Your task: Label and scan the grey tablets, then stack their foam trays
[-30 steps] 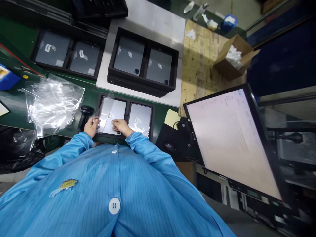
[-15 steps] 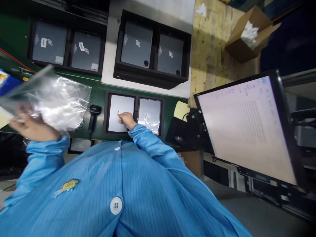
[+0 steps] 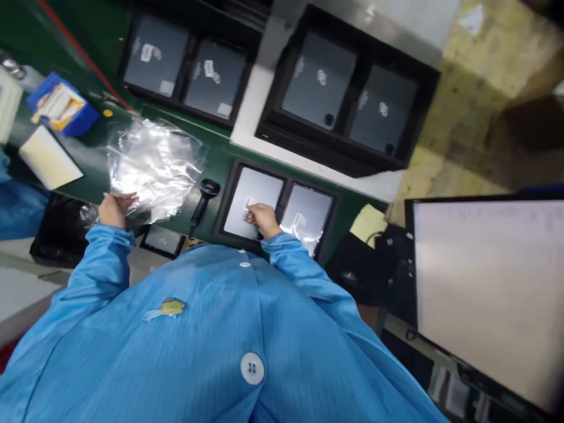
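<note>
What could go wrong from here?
1. The right hand is at the printed label on a tablet; a slip might lift or skew it.
2. Bare skin could smudge the tablet's back.
3. The loose clear plastic bags lie near the bench edge, by the left hand; some may slide off.

Right fingers (image 3: 255, 210) meet the label (image 3: 248, 202) on a tablet (image 3: 259, 185).

Single view, head-worn: from where I stand, it sits above the blue coat (image 3: 211, 329), facing forward and steeply down. Coat very near, filling the bottom; green bench (image 3: 222, 157) farther off, beyond coat; monitor (image 3: 489, 305) right of coat, cropped.
</note>
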`<state>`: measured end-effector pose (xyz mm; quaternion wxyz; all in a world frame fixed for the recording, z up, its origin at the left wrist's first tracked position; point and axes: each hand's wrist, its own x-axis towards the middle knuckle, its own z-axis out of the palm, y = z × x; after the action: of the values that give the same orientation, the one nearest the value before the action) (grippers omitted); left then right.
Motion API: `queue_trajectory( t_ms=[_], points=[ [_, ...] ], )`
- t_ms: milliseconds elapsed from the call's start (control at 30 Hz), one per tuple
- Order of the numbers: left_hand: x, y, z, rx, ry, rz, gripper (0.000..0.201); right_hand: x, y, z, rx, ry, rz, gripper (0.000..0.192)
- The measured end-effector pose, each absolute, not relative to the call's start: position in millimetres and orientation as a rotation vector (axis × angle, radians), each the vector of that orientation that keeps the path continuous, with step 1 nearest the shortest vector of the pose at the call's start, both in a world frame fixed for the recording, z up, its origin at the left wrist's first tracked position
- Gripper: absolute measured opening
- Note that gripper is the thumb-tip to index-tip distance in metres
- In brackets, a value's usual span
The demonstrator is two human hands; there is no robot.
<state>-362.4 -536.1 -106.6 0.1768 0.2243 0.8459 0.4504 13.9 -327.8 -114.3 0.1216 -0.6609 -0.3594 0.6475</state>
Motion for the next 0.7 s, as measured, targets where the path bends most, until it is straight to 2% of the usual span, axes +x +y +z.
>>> queue_trajectory(
  t_ms=[100,267,567,700],
  points=[
    [-374.4,-564.4,-95.7,-0.004,2.611,1.557,0.043,19.6,-331.2,-119.1,-1.931,-1.085,1.874,0.030],
    [-356.2,-624.8,-96.0,-0.560,2.680,1.519,0.036,27.7,-332.2,-121.6,-1.935,-1.102,1.893,0.028],
    [-311.9,-672.8,-111.0,-0.824,2.648,1.481,0.035,30.7,-328.1,-119.2,-2.001,-1.146,1.897,0.030],
    [-298.8,-651.0,-111.7,-0.518,2.745,1.551,0.034,26.6,-329.2,-118.5,-2.006,-1.154,1.885,0.033]
  ],
)
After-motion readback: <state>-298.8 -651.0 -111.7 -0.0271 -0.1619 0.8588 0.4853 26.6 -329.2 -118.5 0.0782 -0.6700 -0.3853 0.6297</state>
